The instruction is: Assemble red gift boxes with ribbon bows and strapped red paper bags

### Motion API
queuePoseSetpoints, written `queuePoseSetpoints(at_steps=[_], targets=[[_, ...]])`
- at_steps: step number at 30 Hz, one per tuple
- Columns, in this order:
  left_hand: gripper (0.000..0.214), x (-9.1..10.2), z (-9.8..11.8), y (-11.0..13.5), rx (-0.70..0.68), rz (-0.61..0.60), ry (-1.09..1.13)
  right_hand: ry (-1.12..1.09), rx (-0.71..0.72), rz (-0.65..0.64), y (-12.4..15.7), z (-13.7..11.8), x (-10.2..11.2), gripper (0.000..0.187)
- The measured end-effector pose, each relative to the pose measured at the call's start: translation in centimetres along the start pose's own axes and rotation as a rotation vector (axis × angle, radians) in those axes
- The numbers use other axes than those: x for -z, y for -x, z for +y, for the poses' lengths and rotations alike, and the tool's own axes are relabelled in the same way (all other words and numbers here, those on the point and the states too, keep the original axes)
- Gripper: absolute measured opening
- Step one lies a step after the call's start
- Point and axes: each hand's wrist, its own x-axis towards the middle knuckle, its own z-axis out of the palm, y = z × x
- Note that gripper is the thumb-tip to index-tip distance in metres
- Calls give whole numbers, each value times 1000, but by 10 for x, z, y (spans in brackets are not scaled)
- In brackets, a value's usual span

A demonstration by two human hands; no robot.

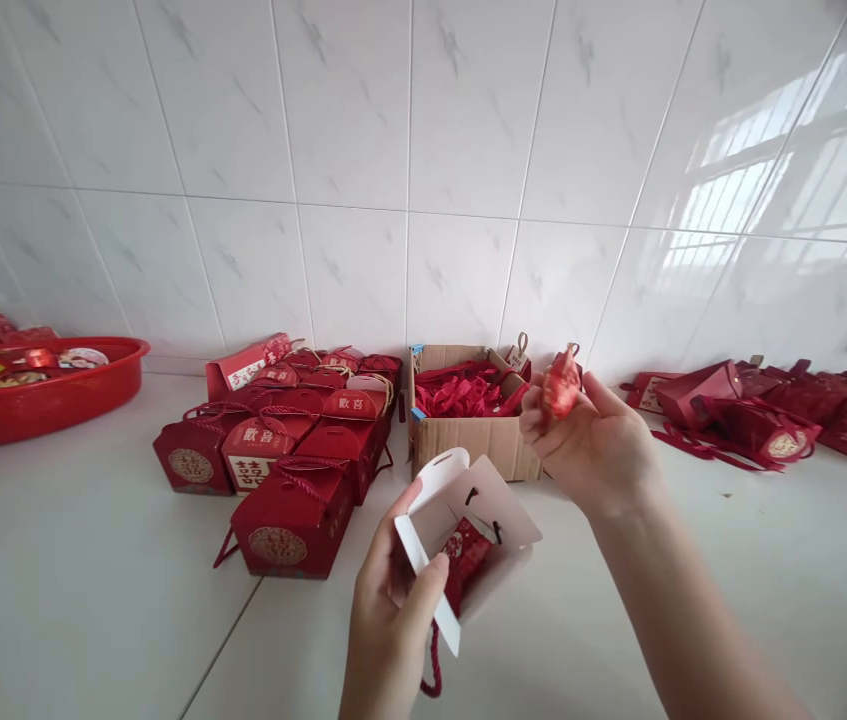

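Observation:
My left hand (397, 610) grips an open candy box (427, 530) by its side wall, thumb over the edge. The box's white inside faces me, its flaps are spread, and a twisted red cord hangs below. Inside the box lies a red packet (470, 550) with pale printing. My right hand (595, 440) is raised to the right of the box, palm up. Its curled fingers hold a small shiny red wrapped candy (560, 387), apart from the box.
Closed red gift boxes (295, 520) stand grouped at left. Behind my hands is a cardboard box (468, 440) of red ribbons (460, 392). A red basin (93, 385) with packets is far left; more red boxes (738, 400) lie at right. A tiled wall (355, 150) backs the white countertop (93, 580).

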Motion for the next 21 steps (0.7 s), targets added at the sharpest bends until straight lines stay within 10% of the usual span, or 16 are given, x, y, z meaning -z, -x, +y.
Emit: queuePoseSetpoints(at_steps=[9, 21], targets=[[56, 0, -2, -2, 33, 15, -100, 225, -187, -639, 16, -14, 1, 52], [56, -3, 0, -1, 23, 75, -76, 161, -256, -751, 12, -11, 6, 51]])
